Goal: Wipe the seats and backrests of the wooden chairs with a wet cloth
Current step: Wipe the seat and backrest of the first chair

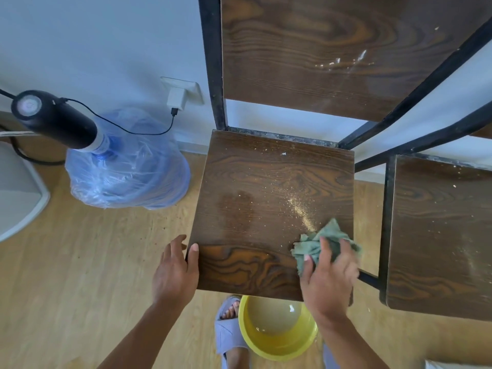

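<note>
A dark wooden chair seat [266, 187] in a black metal frame fills the middle, its backrest [306, 49] rising behind it. Pale dust and crumbs streak the seat towards its front right, and a wet patch darkens its left half. My right hand [328, 278] presses a crumpled green cloth [316, 242] onto the seat's front right corner. My left hand [174, 272] grips the seat's front left edge, thumb on top. A second wooden chair seat [439, 235], also dusty, stands at the right.
A yellow basin [277, 328] with water sits on the wooden floor under the seat's front edge, beside my foot in a grey slipper [229, 331]. A plastic-wrapped water bottle [127, 166] with a black pump and cable stands at the left by the wall.
</note>
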